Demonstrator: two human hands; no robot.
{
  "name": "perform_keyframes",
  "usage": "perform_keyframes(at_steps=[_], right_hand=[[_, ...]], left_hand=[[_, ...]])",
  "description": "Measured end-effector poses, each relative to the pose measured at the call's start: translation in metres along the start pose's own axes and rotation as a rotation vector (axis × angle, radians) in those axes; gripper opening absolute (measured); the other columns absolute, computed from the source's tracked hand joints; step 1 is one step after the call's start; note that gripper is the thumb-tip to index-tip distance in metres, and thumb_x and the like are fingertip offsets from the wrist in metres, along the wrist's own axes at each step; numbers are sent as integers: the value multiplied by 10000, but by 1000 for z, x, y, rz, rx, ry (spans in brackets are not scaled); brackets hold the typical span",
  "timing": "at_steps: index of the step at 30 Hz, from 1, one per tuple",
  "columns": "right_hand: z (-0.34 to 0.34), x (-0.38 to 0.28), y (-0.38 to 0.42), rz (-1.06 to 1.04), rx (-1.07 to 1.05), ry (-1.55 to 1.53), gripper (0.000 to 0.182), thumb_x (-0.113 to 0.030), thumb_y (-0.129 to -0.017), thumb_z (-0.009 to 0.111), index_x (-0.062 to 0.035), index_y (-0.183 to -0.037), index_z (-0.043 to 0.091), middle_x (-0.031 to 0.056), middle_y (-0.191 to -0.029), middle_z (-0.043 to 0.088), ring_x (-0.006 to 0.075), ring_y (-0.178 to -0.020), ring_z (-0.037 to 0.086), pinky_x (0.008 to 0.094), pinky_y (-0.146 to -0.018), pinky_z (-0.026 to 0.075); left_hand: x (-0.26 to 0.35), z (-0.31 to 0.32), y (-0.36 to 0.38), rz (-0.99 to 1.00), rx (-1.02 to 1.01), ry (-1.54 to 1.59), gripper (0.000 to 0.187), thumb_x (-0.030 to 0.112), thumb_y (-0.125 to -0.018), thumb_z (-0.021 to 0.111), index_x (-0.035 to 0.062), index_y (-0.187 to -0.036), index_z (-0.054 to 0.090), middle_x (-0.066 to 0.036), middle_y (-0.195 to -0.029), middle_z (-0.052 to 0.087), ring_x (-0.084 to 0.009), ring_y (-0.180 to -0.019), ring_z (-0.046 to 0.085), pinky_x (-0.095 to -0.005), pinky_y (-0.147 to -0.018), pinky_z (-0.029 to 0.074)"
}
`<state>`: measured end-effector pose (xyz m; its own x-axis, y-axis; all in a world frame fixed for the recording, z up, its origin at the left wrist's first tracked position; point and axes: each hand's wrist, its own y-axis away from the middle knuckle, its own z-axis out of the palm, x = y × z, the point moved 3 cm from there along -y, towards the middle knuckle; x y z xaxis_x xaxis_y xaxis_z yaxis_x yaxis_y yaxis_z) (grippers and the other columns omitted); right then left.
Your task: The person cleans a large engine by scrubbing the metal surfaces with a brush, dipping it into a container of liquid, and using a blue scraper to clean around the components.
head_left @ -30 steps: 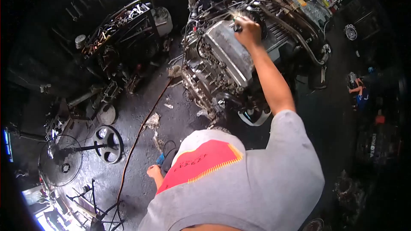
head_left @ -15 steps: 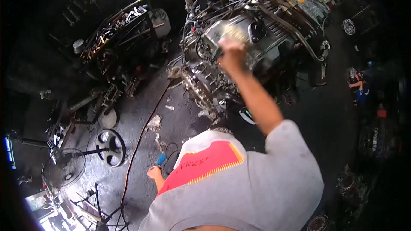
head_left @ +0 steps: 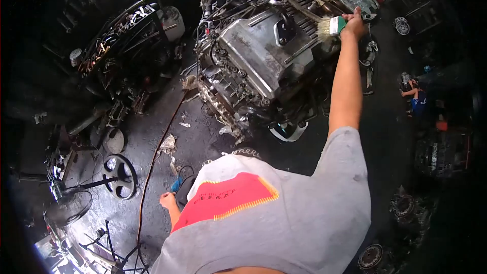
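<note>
My right hand (head_left: 354, 24), arm stretched out, is closed around the green handle of a paintbrush (head_left: 329, 27). Its pale bristles point left, at the far right side of a greasy engine (head_left: 276, 45). The engine's metal valve cover (head_left: 251, 53) lies left of the brush, with hoses and wiring beyond it. My left hand (head_left: 167, 201) hangs low beside my body with its fingers curled, and nothing shows in it. Near it is a small blue object (head_left: 176, 184) beside a dark cable loop; whether they touch cannot be made out.
A rack of tools (head_left: 137, 18) stands at the upper left beside a whitish container (head_left: 172, 23). On the floor lie a steering wheel (head_left: 119, 177), a long cable (head_left: 152, 167) and crumpled scraps (head_left: 168, 143). Another person in blue (head_left: 418, 100) is at the far right, near engine parts.
My right hand has swung the brush right, from over the valve cover to the engine's far right side. The whole view has shifted a little left. My left hand stays low.
</note>
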<state>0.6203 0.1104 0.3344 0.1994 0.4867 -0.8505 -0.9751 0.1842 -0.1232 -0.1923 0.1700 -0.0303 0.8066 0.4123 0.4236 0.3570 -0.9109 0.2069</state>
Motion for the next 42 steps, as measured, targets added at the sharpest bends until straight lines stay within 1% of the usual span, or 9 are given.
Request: perform_keyframes(at_steps=[2, 10, 18, 22, 26, 31, 32, 36, 42], right_hand=[[3, 0, 25, 8, 91, 19, 291, -223, -777, 592, -10, -608, 488, 46, -475, 402, 164, -458, 444, 312, -508, 415], [-45, 39, 220, 104, 23, -213, 334, -175, -813, 462, -100, -508, 350, 42, -412, 405, 172, -401, 432, 331, -547, 436], [-44, 2, 70, 67, 131, -205, 327, -160, -774, 443, -111, -492, 286, 21, -455, 337, 154, -407, 364, 317, -476, 357], [-51, 26, 170, 139, 252, -247, 321, -176, -753, 448, -112, -477, 296, 30, -430, 340, 161, -413, 403, 313, -503, 418], [-48, 61, 246, 242, 43, -199, 247, -165, -743, 474, -94, -529, 371, 60, -425, 393, 183, -389, 418, 355, -523, 439], [-55, 3, 156, 48, 65, -328, 353, -213, -804, 384, -158, -498, 218, -4, -398, 279, 134, -380, 340, 320, -531, 413], [-54, -13, 138, 9, 116, -265, 334, -197, -789, 424, -128, -487, 300, 36, -451, 376, 152, -426, 408, 309, -544, 417], [-62, 27, 137, 166, 317, -191, 319, -164, -739, 466, -111, -495, 267, 21, -452, 328, 155, -409, 391, 325, -477, 421], [-4, 80, 284, 404, -49, -183, 210, -118, -754, 487, -96, -577, 376, 9, -489, 389, 119, -383, 390, 273, -400, 374]], left_hand=[[-12, -1, 2, -167, -39, 40, 173, 107, -478, 679, 54, -638, 640, -135, -625, 608, -265, -596, 591, -357, -611, 471], [14, -7, 9, -135, -65, -197, 144, 141, -530, 626, 78, -656, 654, -146, -664, 614, -274, -642, 599, -359, -637, 466], [30, 5, -66, 140, -30, -55, 196, 123, -460, 684, 28, -621, 624, -131, -621, 604, -266, -580, 578, -349, -581, 450], [40, -8, -63, 97, -81, 72, 218, 120, -471, 688, 21, -654, 623, -132, -625, 604, -258, -584, 581, -340, -586, 454], [34, 1, -56, 72, -183, -85, 218, 146, -486, 685, 39, -669, 635, -129, -649, 613, -251, -618, 591, -339, -638, 455], [0, 3, -46, -43, -225, -128, 189, 100, -492, 661, 38, -669, 634, -135, -642, 612, -259, -625, 598, -340, -646, 467], [6, -6, -35, -51, -222, -131, 189, 100, -492, 661, 38, -669, 634, -135, -642, 612, -259, -625, 598, -340, -646, 467], [-2, -33, 11, -75, -191, -206, 122, 83, -520, 622, 58, -637, 644, -143, -643, 612, -272, -644, 605, -360, -653, 473], [-6, -8, 44, -84, -125, -240, 97, 99, -561, 582, 67, -623, 649, -162, -688, 615, -293, -676, 606, -363, -689, 471]])
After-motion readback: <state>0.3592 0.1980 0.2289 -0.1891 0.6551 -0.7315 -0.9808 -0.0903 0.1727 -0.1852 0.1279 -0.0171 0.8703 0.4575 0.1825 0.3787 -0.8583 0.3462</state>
